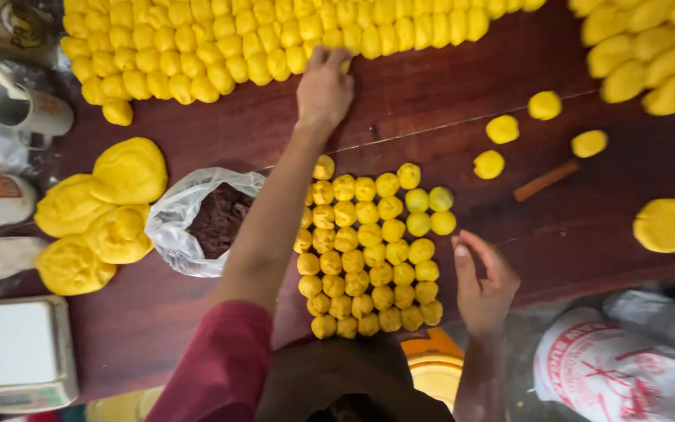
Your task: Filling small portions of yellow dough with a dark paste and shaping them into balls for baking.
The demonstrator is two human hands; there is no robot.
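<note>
My left hand (323, 87), on an arm with a red sleeve, reaches far across the dark wooden table (447, 101). Its fingers curl over a small yellow dough ball (344, 66) at the near edge of the long far rows of yellow balls (275, 39). Closer to me lies a tight block of small yellow dough balls (369, 250). My right hand (484, 285) hovers beside that block's right edge, fingers spread, holding nothing.
Large yellow dough lumps (95, 219) lie at left beside a clear plastic bag of dark brown filling (216, 219). A white scale (21, 352) and a mug (29, 113) stand at left. Loose balls (501, 129), a wooden stick (544, 181), a bigger dough lump (666, 225) and a printed sack (619, 371) are at right.
</note>
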